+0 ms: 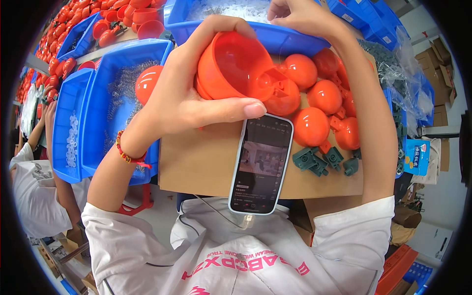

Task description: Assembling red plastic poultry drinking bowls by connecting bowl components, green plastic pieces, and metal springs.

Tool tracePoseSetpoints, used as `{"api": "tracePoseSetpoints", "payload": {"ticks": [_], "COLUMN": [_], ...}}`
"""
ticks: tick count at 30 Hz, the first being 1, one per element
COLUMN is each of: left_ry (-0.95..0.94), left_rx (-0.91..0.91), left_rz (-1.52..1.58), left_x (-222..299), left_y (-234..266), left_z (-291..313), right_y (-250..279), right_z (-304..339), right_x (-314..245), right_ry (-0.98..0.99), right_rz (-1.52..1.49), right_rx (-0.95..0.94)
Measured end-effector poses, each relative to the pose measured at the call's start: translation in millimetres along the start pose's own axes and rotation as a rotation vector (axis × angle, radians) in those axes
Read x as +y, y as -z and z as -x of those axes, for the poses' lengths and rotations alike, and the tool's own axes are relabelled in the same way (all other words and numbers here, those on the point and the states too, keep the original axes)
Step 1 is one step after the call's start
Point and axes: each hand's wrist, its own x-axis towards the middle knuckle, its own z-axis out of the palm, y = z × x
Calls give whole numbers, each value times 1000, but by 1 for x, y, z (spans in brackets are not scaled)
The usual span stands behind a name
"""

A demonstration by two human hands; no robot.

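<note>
My left hand (189, 105) is closed round a glossy orange half-ball cup part (226, 64), its hollow side facing up. A hinge-like joint on the part points right, toward a heap of similar orange round parts (324, 96). At the far side, my right hand (302, 19) reaches over a blue bin (236, 29) of small white plastic pieces (231, 9). Its thumb and fingers are drawn together at the pieces; whatever is between them is hidden. Beneath my left thumb, a phone (260, 162) with a lit screen lies at the cardboard's near edge.
Dark green plastic parts (309, 160) lie on the cardboard sheet (196, 162) beside the phone. On the left, blue bins hold metal springs (115, 93) and small white rings (72, 140). A cable (221, 216) hangs from the phone. Another person's arm (56, 162) shows at far left.
</note>
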Motion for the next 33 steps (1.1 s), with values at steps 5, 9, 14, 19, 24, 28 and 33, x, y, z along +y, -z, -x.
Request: {"api": "tracePoseSetpoints", "payload": {"ticks": [5,9,14,19,24,28,33], "left_ry": [33,90,118,145,112,113,133], "left_rx": [10,42,85,109,121,111,129], "left_rz": [4,45,77,125,133,130,130], "left_x": [2,1,-2,-6,-10,-9,-9], "left_y": [0,-3,-4,-6,-7,-7,-5], "left_z": [-1,0,2,7,6,5,9], "right_y": [-1,-1,-2,-6,-6,-2,0], "right_z": [-2,-3,-4,-2,-8,-3,13], "right_x": [0,2,3,10,13,4,-15], "right_ry": [11,43,27,43,79,27,24], "right_rz": [-9,-44,-36,-84,-21,16,73], "right_rx": [8,-41,0,3,-42,16,363]}}
